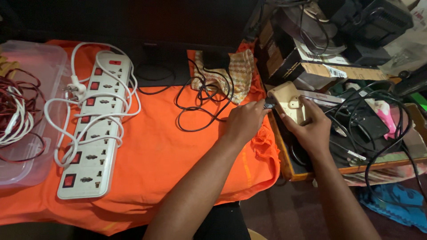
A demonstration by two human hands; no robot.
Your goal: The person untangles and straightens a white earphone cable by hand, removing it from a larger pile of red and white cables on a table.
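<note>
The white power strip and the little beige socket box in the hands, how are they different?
The white power strip is long with many sockets and red switches; the beige socket box is short and shows one socket. The strip lies untouched on the orange cloth; the box is held by the right hand, with the left hand at its end.

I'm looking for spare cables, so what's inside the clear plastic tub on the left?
Inside the clear plastic tub lie tangled dark red wires and a coiled white cable. Whatever sits beneath them is covered.
</note>
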